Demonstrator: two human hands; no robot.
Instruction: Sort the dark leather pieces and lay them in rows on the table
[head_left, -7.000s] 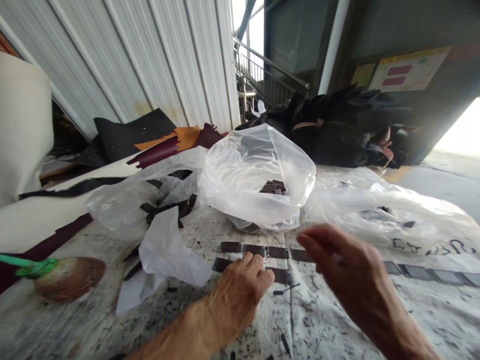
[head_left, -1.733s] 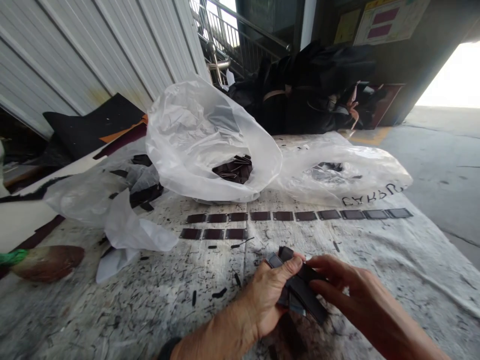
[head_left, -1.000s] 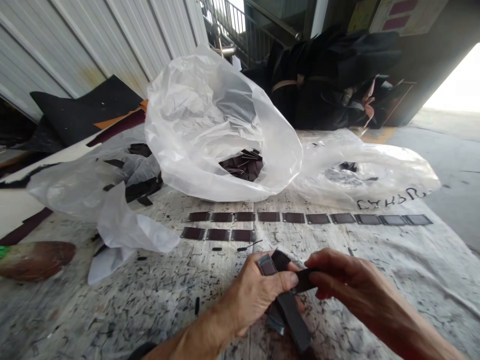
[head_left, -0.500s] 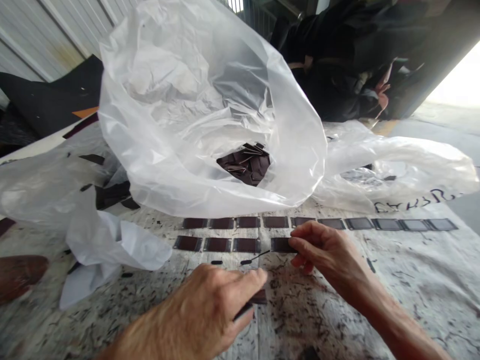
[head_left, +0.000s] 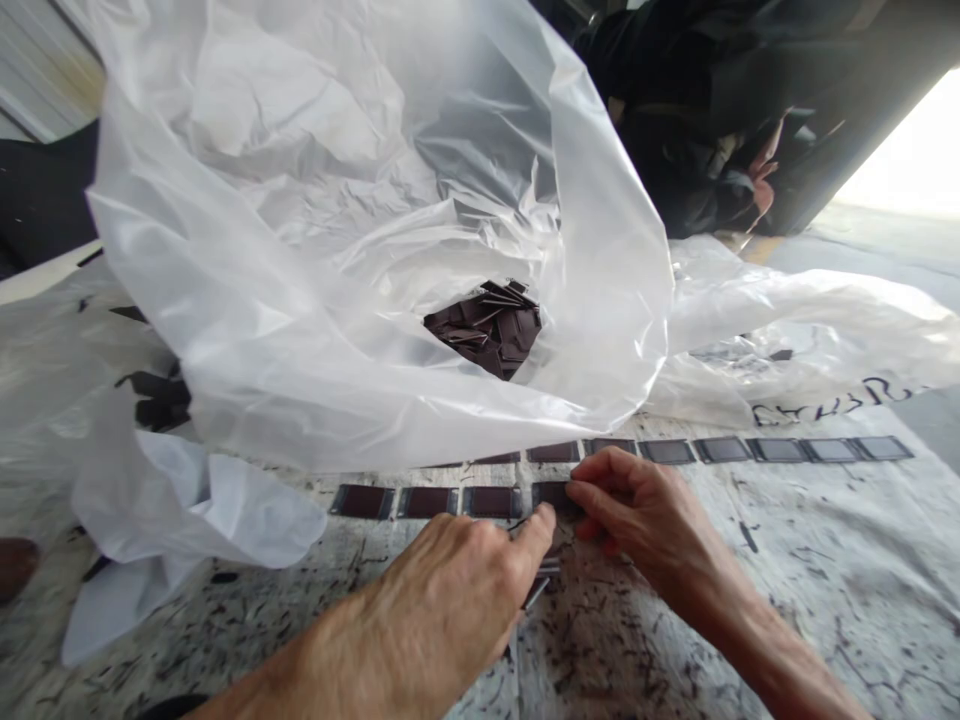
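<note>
My right hand (head_left: 634, 495) pinches the right edge of a small dark rectangular piece (head_left: 550, 494) at the end of the nearer row. Beside it, my left hand (head_left: 465, 590) stretches its index finger to the near edge of that same piece. Thin dark flat pieces (head_left: 541, 580) stick out from under the left hand's fingers, which are closed on them; how many is hidden. Three brown-centred rectangles with dark borders (head_left: 491, 501) lie to the left in this row. Behind runs a longer row of similar rectangles (head_left: 722, 450), its left end covered by a plastic bag.
The large translucent bag (head_left: 247, 340), full of dark flat pieces (head_left: 499, 330), stands open behind the rows. Another clear bag (head_left: 847, 300) lies at the right, and crumpled white plastic (head_left: 202, 510) at the left. Dark scraps litter the whitish cloth (head_left: 825, 560).
My left hand has moved right and up to the piece at my right hand. The large bag's rim now reaches lower and further left in view, covering part of the back row.
</note>
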